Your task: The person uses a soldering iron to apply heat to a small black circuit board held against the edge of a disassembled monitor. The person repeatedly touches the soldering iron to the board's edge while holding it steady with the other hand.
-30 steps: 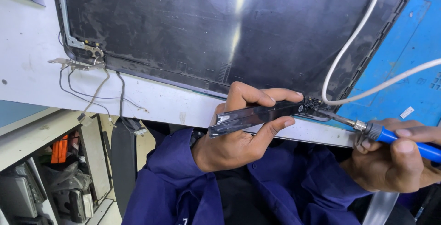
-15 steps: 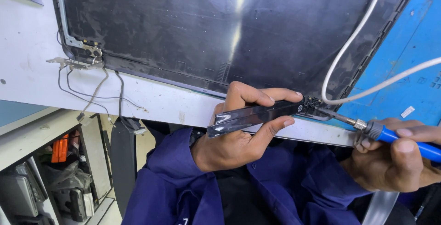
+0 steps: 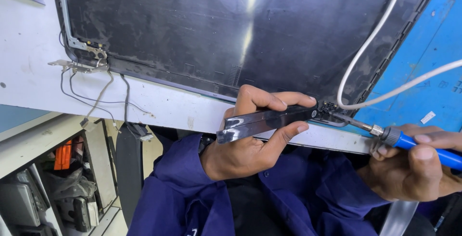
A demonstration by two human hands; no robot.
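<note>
A dark laptop lid panel [image 3: 231, 29] lies on the white bench [image 3: 29, 72]. My left hand [image 3: 250, 139] grips a glossy black plastic strip [image 3: 262, 120] at the panel's lower right corner, thumb below and fingers over it. My right hand [image 3: 414, 166] holds a blue-handled soldering iron [image 3: 409, 142]; its metal tip touches the small hinge area [image 3: 329, 108] at the strip's end. The iron's white cord [image 3: 370, 48] loops over the panel.
A metal hinge bracket [image 3: 82, 60] with thin loose wires [image 3: 96, 101] hangs off the panel's left corner. A blue mat [image 3: 428, 72] lies at the right. Below the bench edge, shelves hold grey devices [image 3: 29, 202] and an orange object [image 3: 62, 155].
</note>
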